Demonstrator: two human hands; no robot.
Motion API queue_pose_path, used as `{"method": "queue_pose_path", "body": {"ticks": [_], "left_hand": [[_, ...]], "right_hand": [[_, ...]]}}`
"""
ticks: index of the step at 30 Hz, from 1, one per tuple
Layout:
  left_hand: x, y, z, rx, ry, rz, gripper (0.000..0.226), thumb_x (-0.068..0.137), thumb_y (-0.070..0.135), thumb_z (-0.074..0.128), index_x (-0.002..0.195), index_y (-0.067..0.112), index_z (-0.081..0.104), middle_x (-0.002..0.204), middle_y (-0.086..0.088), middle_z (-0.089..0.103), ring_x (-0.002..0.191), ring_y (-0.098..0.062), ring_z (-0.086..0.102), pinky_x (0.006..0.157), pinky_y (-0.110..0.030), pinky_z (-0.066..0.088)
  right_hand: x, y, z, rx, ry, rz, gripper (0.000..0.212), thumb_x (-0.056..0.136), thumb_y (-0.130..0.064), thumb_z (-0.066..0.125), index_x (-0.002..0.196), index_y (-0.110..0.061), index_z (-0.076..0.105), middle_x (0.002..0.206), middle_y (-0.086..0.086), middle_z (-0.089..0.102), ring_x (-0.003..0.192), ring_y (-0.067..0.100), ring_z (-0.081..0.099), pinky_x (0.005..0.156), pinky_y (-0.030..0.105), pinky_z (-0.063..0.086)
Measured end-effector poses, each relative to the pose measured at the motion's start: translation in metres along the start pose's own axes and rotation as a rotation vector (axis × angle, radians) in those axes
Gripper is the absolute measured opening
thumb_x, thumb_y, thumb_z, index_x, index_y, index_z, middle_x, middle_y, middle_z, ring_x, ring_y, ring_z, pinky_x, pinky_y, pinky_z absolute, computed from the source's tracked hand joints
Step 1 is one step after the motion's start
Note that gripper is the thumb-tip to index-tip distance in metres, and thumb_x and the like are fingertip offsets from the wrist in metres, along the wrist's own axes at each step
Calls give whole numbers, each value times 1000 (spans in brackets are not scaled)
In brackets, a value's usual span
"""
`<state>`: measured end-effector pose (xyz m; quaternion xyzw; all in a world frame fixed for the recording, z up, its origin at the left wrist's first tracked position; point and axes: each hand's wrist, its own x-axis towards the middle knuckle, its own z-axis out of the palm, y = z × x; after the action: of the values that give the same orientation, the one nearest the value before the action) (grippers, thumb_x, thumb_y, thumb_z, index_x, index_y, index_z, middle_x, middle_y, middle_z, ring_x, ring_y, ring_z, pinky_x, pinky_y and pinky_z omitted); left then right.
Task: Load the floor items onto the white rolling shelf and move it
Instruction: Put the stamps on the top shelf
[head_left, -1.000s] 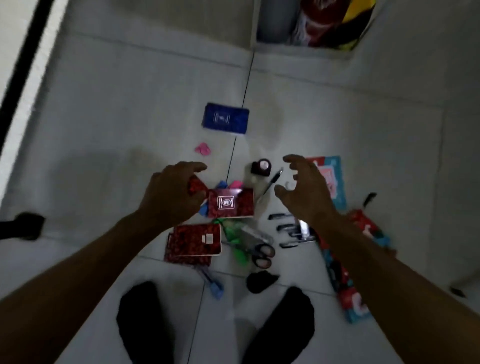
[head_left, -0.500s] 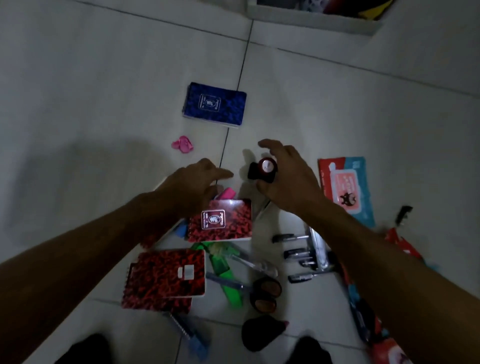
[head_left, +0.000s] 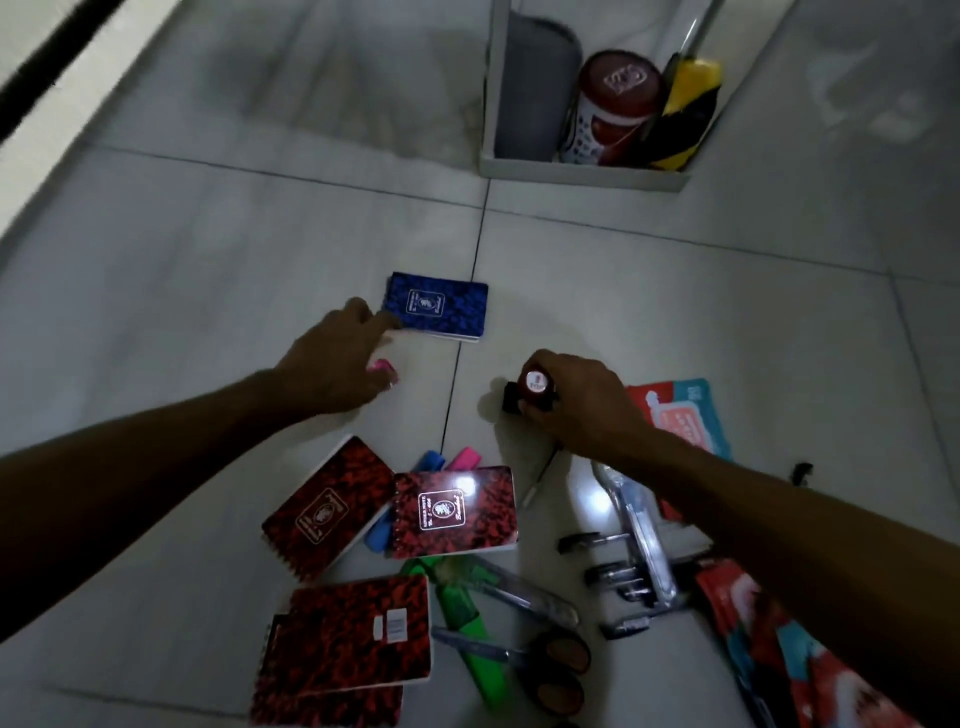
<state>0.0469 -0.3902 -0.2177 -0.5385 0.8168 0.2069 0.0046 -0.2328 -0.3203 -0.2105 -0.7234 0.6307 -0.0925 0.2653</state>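
Note:
My right hand (head_left: 576, 402) grips a small black and red stamp-like item (head_left: 530, 391) standing on the tiled floor. My left hand (head_left: 337, 364) stretches forward, its fingertips touching the left edge of a blue notebook (head_left: 440, 306). A small pink item (head_left: 382, 368) lies partly hidden under that hand. Three red spiral notebooks (head_left: 457, 512) lie nearer me, with markers, a green highlighter (head_left: 470, 623) and scissors (head_left: 550, 660). The white rolling shelf (head_left: 582, 174) stands at the top, holding a red-lidded canister and a yellow and black item.
A wet-wipes pack (head_left: 680, 415) lies right of my right hand. Black clips and a clear pen packet (head_left: 634, 545) lie under my right forearm, with red and teal packets (head_left: 779, 649) at the lower right. A dark strip along a wall base runs at the upper left.
My left hand has moved forward from the red notebook to the blue notebook. My right hand has closed around the stamp-like item. The view has tilted up, showing the shelf.

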Motion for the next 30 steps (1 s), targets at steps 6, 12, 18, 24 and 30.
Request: {"method": "queue_pose_path", "body": {"ticks": [6, 12, 18, 24, 30], "left_hand": [[-3, -5, 11, 106, -121, 96, 43, 84, 32, 69, 120, 15, 54, 112, -9, 46, 90, -20, 51, 76, -23, 39], [9, 6, 3, 16, -87, 125, 31, 86, 26, 67, 113, 12, 58, 112, -9, 48, 87, -13, 44, 74, -21, 35], [13, 43, -37, -178, 144, 153, 35, 80, 24, 74, 111, 11, 65, 103, -10, 55, 89, -21, 55, 76, -26, 45], [-29, 101, -119, -362, 264, 58, 49, 73, 17, 81, 116, 6, 61, 98, -9, 60, 81, -19, 57, 74, -27, 49], [-64, 170, -286, -363, 282, -12, 45, 73, 16, 81, 113, 6, 62, 105, -10, 61, 86, -15, 54, 77, -22, 41]], "right_hand": [[5, -16, -42, 25, 114, -16, 23, 82, -26, 74, 99, -16, 61, 89, 0, 65, 75, 12, 53, 66, 24, 40], [10, -12, -66, 31, 161, 27, 23, 81, -26, 76, 92, -26, 55, 82, -9, 57, 70, 8, 52, 54, 6, 30], [21, -25, -82, 104, 183, 87, 26, 82, -25, 75, 104, -20, 61, 91, -8, 59, 80, 7, 54, 58, 3, 32], [-15, -73, -150, 141, 193, 128, 24, 84, -20, 72, 105, -14, 62, 99, 3, 67, 80, 9, 53, 65, 13, 36], [-55, -146, -311, 183, 235, 174, 22, 83, -22, 74, 100, -18, 61, 93, -1, 66, 77, 10, 54, 58, 8, 30]]}}
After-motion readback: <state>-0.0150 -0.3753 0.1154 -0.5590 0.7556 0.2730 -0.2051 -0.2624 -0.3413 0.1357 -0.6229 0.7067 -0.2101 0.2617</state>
